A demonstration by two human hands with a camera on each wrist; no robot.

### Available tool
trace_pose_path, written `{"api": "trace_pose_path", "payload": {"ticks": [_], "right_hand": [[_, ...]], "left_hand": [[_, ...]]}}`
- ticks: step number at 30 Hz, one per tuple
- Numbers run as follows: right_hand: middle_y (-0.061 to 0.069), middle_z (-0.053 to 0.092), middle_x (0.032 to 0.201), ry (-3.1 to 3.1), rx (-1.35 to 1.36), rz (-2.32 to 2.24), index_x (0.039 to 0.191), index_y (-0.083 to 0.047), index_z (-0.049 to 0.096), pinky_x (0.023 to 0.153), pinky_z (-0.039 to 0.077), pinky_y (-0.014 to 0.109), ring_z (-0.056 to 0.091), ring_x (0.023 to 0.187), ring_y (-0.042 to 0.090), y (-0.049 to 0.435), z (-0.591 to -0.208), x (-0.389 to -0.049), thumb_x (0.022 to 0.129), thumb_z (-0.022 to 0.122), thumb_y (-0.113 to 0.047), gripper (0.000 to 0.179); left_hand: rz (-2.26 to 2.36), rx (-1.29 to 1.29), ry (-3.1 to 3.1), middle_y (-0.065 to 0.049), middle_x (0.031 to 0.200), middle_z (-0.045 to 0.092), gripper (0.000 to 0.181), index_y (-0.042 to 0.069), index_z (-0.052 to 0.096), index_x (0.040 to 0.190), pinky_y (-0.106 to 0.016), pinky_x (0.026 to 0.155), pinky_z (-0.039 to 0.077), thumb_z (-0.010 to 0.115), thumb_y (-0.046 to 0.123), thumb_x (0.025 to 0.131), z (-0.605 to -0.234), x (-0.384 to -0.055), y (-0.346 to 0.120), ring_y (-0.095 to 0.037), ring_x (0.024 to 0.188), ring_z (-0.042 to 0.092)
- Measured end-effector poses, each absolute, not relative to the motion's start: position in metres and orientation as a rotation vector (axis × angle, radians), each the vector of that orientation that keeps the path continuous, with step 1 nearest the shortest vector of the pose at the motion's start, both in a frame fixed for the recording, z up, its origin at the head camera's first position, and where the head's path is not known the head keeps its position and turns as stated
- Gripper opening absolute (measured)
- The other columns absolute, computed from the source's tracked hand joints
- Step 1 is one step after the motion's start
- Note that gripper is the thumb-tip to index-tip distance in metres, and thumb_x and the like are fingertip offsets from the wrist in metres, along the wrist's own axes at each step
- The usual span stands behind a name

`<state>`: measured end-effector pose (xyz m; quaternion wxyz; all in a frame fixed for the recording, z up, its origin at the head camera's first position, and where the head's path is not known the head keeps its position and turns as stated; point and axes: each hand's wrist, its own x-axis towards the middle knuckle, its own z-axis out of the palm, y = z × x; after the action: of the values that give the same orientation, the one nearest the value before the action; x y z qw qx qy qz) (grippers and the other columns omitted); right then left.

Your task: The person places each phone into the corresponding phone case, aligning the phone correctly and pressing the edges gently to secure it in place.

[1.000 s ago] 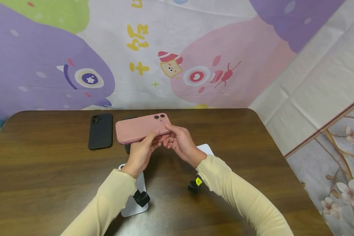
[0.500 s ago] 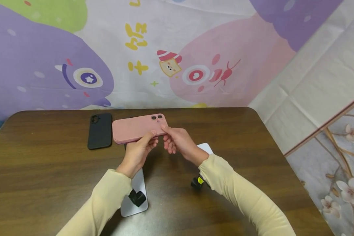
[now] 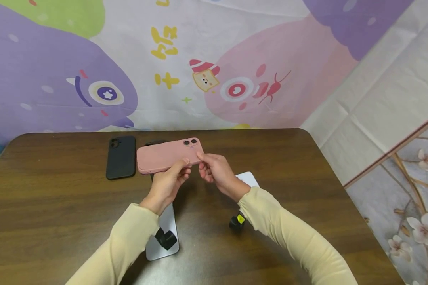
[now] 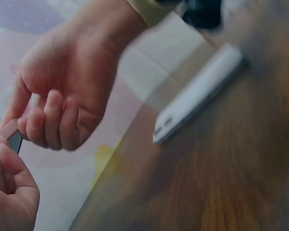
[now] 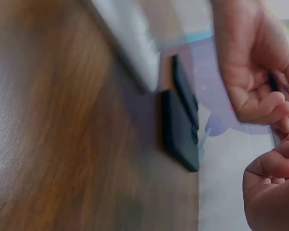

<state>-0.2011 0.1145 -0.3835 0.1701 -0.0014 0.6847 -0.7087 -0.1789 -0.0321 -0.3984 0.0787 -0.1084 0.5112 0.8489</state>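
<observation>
Above the table, both hands hold a phone in a pink case [image 3: 167, 155], its back and camera lenses facing up. My left hand [image 3: 165, 185] grips the long near edge, thumb on the back. With my right hand [image 3: 219, 171] I pinch the near right corner, thumb on top and the other fingers curled below. In the left wrist view, a pink edge [image 4: 8, 129] and a dark surface show between the hands. Under my left arm lies a silver-white phone [image 3: 167, 225]. Another white phone [image 3: 249, 179] is partly hidden behind my right wrist.
A black phone case [image 3: 121, 157] lies on the brown wooden table [image 3: 57, 213], left of the pink one. A second dark case [image 3: 155, 143] shows partly beneath the pink one. A printed cloth [image 3: 164, 107] hangs behind the table's far edge.
Both hands and the pink-cased phone have shifted slightly left since a second ago. My right fingers have drawn a little apart from my left fingers. The other phones and cases stay put.
</observation>
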Motion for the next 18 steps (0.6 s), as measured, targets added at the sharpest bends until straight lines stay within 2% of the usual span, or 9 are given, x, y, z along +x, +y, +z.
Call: {"api": "trace_pose_path", "payload": {"ticks": [7,13,18], "right_hand": [[-0.004,0.051,0.051,1.875,-0.035,-2.058,0.068,-0.009,0.050,0.037,0.033,0.017,0.042,0.040,0.006,0.1138,-0.3840,-0.2019,0.098,0.046,-0.027,0.035],[-0.004,0.053,0.051,1.798,-0.061,-2.136,0.077,-0.010,0.053,0.037,0.035,0.017,0.044,0.039,0.005,0.1144,-0.3830,-0.2033,0.098,0.044,-0.025,0.027],[-0.003,0.054,0.052,1.683,-0.080,-2.217,0.076,-0.009,0.054,0.040,0.036,0.016,0.045,0.042,0.005,0.1163,-0.3804,-0.2039,0.100,0.041,-0.020,0.029]], "left_hand": [[2.564,-0.310,1.518,0.004,0.070,0.063,0.009,0.012,0.063,0.083,-0.016,0.064,0.051,0.059,0.008,0.090,-0.3950,-0.1781,-0.0334,-0.007,0.068,0.057],[2.563,-0.319,1.522,0.004,0.069,0.062,0.009,0.012,0.063,0.082,-0.016,0.063,0.051,0.060,0.008,0.089,-0.3919,-0.1774,-0.0326,-0.007,0.067,0.057],[2.554,-0.319,1.532,0.004,0.068,0.063,0.008,0.011,0.062,0.082,-0.016,0.063,0.050,0.060,0.007,0.089,-0.3919,-0.1768,-0.0320,-0.007,0.066,0.057]]}}
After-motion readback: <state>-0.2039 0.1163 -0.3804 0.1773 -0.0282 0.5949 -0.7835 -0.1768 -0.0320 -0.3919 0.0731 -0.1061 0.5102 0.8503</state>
